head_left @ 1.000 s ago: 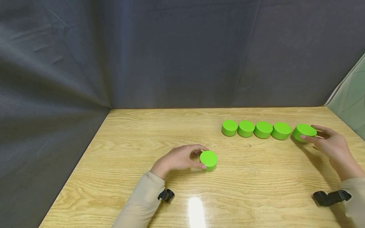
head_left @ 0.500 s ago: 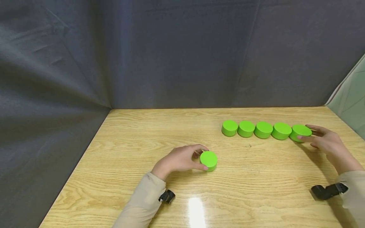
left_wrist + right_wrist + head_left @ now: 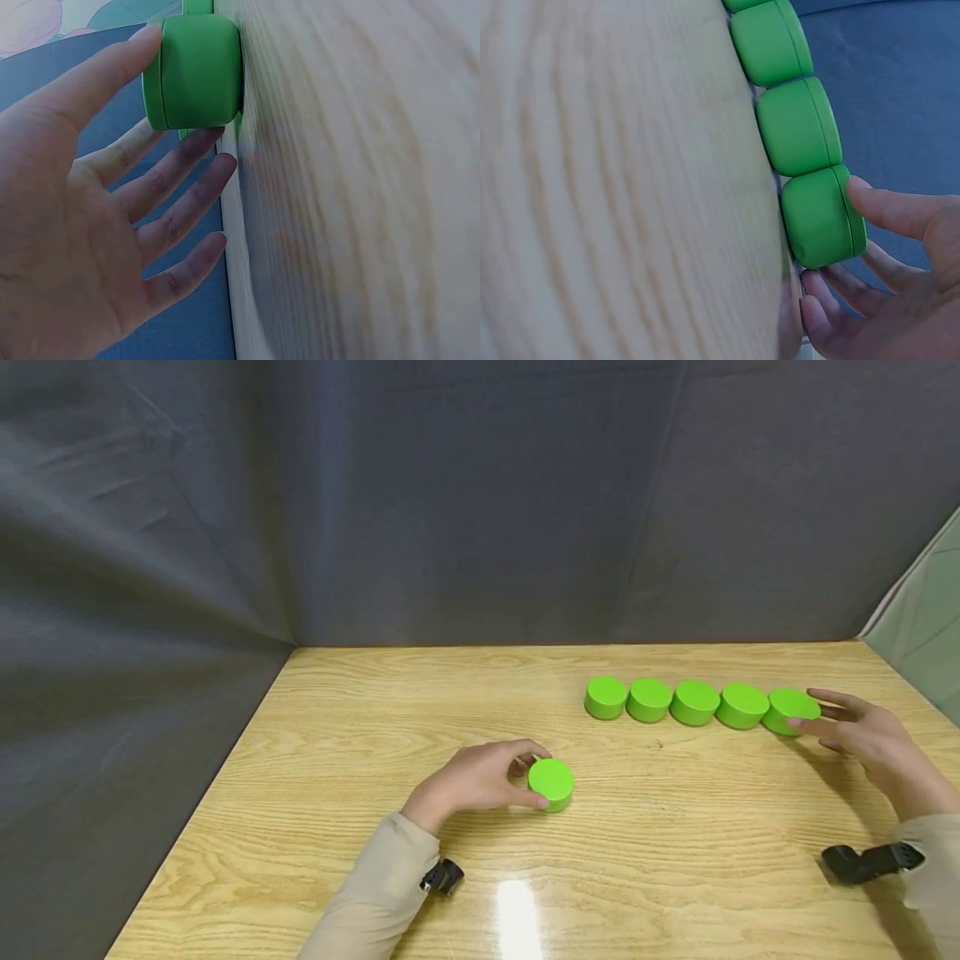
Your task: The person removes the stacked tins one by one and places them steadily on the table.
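A green round lidded tin [image 3: 551,780] stands apart near the middle of the table. My left hand [image 3: 480,777] holds it between thumb and index finger; in the left wrist view the thumb [image 3: 112,71] lies on the lid's rim and the other fingers are spread below. Farther back on the right, several matching tins [image 3: 693,702] form a row. The rightmost tin [image 3: 821,217] touches its neighbour [image 3: 799,127]. My right hand [image 3: 873,739] holds that end tin, thumb on the lid edge and fingers at its far side, partly hidden.
The wooden table [image 3: 375,710] carries all the tins. A dark cloth [image 3: 480,502] hangs along its back and left sides. At the right edge shows a pale green patterned surface [image 3: 933,618]. Black wrist devices [image 3: 442,877] sit on both forearms.
My right hand has moved left with the end tin, closing the gap to its neighbour. Over the last half second both hands stay almost still. The left hand's tin stays in place.
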Demonstrator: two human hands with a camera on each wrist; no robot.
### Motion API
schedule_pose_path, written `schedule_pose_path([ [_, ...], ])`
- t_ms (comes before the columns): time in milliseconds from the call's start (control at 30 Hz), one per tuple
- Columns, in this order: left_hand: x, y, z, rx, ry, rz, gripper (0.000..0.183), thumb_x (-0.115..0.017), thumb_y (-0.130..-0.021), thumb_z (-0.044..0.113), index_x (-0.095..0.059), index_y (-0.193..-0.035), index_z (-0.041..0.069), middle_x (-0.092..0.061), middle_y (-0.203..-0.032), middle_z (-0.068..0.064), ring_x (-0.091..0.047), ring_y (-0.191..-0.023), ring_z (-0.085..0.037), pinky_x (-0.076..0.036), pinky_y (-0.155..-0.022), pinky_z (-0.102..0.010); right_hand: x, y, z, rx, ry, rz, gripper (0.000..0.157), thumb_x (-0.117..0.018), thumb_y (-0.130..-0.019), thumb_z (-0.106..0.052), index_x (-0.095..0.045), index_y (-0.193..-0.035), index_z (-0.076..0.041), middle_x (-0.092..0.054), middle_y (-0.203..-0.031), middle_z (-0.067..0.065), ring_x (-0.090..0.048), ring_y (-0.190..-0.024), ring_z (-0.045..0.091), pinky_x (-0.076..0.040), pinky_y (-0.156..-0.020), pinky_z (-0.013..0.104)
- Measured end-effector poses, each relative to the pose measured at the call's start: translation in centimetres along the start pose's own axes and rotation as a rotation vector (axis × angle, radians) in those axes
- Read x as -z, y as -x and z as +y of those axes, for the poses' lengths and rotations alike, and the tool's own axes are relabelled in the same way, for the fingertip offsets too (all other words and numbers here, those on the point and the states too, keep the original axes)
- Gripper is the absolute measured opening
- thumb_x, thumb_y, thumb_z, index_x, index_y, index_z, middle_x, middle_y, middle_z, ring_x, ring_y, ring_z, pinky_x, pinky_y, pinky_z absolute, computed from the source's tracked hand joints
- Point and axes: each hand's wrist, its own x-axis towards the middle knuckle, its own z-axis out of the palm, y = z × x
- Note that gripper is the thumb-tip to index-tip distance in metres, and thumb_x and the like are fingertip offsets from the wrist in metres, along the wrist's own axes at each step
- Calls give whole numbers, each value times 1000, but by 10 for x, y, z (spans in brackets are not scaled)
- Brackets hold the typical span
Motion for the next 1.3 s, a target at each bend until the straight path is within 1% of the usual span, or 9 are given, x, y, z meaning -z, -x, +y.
schedule_pose_path([
  [200,2,-4,1,-17,-7,-3,58,-80,-81,46,-60,-132,27,-64,-116,12,-61,-105,-5,-47,-94,-33,3,4,8,-7,-92,48,87,-61,-99,-37,-6,-156,0,-15,-163,11,-47,-79,-21,-45,-67,8],
  [300,3,-5,0,-22,-2,-4,57,-81,-81,46,-61,-131,28,-65,-115,12,-61,-105,-5,-47,-93,-32,3,4,12,34,-174,78,83,-62,-99,-28,-9,-156,2,-40,-143,-16,-50,-83,-19,-46,-69,8],
  [400,5,-6,0,-18,-9,-6,57,-81,-80,46,-61,-130,29,-65,-114,13,-61,-104,-5,-47,-93,-33,2,4,11,47,-194,98,83,-62,-99,-28,-9,-156,2,-45,-135,-18,-50,-82,-20,-47,-69,8],
  [533,8,-4,0,-5,-31,-7,57,-81,-80,48,-61,-130,30,-65,-113,14,-61,-104,-5,-46,-93,-34,-1,4,6,31,-182,114,84,-61,-99,-32,-9,-156,0,-39,-150,-5,-47,-81,-22,-45,-68,6],
  [600,9,-3,1,-2,-39,0,57,-81,-79,49,-61,-130,30,-64,-113,14,-61,-104,-5,-46,-92,-34,-2,4,5,32,-208,121,83,-62,-99,-29,-9,-156,1,-49,-130,-20,-49,-80,-21,-45,-68,6],
  [967,11,-4,1,-20,-84,43,60,-80,-79,51,-62,-131,29,-64,-111,15,-61,-101,-3,-47,-88,-33,-11,4,-10,49,-120,89,81,-57,-101,-35,-10,-157,-1,-15,-157,32,-40,-86,-19,-43,-71,7],
  [1100,12,-10,1,-28,-111,55,60,-81,-78,52,-62,-130,29,-65,-112,14,-61,-100,-3,-47,-88,-36,-10,6,-13,58,-205,97,80,-61,-100,-28,-12,-157,0,-56,-132,-11,-47,-83,-20,-44,-71,6],
  [1200,14,-13,-1,-23,-126,73,61,-81,-78,52,-62,-131,29,-65,-112,14,-61,-99,-3,-47,-87,-35,-10,7,-15,68,-296,95,80,-64,-98,-20,-13,-156,3,-50,-100,-37,-54,-81,-18,-46,-70,7],
  [1300,15,-18,-3,-26,-135,93,61,-80,-78,53,-61,-132,30,-65,-113,13,-61,-99,-3,-48,-86,-35,-10,9,-17,72,-327,94,80,-64,-98,-18,-11,-155,4,-51,-99,-37,-55,-81,-18,-46,-70,7],
])
